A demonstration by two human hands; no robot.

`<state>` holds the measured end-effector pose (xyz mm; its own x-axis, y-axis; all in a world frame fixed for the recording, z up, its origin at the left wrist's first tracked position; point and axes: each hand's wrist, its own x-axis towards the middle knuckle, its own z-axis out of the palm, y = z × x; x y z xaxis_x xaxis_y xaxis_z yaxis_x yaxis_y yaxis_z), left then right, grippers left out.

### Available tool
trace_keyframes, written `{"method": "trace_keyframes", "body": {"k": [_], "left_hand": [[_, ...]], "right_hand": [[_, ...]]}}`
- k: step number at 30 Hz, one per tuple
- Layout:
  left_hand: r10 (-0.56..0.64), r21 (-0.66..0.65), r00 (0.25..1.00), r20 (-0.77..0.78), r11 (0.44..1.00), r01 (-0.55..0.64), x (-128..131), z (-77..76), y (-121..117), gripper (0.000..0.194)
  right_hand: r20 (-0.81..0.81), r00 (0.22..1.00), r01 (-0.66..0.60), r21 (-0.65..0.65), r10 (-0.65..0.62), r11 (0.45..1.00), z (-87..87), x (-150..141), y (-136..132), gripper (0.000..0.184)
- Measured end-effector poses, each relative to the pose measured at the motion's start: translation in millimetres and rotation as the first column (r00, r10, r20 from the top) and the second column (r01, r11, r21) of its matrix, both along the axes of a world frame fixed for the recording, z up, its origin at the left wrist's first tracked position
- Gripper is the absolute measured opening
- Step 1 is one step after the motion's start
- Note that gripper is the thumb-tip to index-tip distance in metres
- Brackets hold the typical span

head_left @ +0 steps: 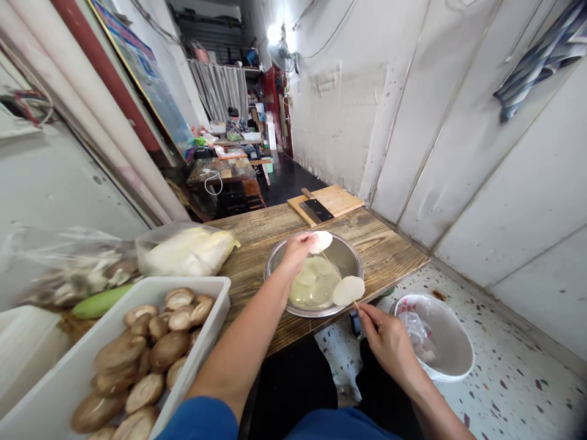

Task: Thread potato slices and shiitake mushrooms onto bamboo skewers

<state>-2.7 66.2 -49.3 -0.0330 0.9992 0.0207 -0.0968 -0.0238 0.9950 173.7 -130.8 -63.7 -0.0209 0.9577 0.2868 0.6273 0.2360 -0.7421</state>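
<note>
– what is the largest thing that we work at?
– the table (pixel 387 247), wooden, across the middle of the frame.
– and after that?
– we have the tub (pixel 183 283) of mushrooms (pixel 153 348) at lower left, then the bin (pixel 473 357) on the floor at lower right. just below the centre we see the bowl (pixel 352 260) on the table, with pale slices (pixel 307 286) lying in it. above it in the frame lies the board (pixel 342 197), with the cleaver (pixel 317 211) flat on it.
– where are our hands?
– apart. our left hand (pixel 298 250), near the centre, pinches the upper slice (pixel 322 242) at its edge, over the bowl. our right hand (pixel 385 339), lower and further right, has its fingertips closed on the skewer (pixel 332 265).
– and the smaller things?
– the lower slice (pixel 349 291) sits on the skewer just above our right fingers, at the bowl's lower right rim. the skewer slants thinly up leftward to the upper slice; we cannot tell whether it pierces that one.
</note>
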Motion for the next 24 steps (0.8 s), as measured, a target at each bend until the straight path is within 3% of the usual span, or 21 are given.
{"method": "trace_keyframes", "body": {"k": [13,24], "left_hand": [[0.041,0.149,0.986,-0.164,0.989,-0.016,-1,-2.7,0,0.021],[0.036,0.232,0.918,-0.394,0.971,0.061,-2,-5.3,1,0.021]], "right_hand": [[0.007,1.0,-0.017,0.01,0.017,1.0,1.3,1,1,0.031],[0.095,0.995,0.018,-0.015,-0.016,1.0,6.5,-11,7,0.037]]}}
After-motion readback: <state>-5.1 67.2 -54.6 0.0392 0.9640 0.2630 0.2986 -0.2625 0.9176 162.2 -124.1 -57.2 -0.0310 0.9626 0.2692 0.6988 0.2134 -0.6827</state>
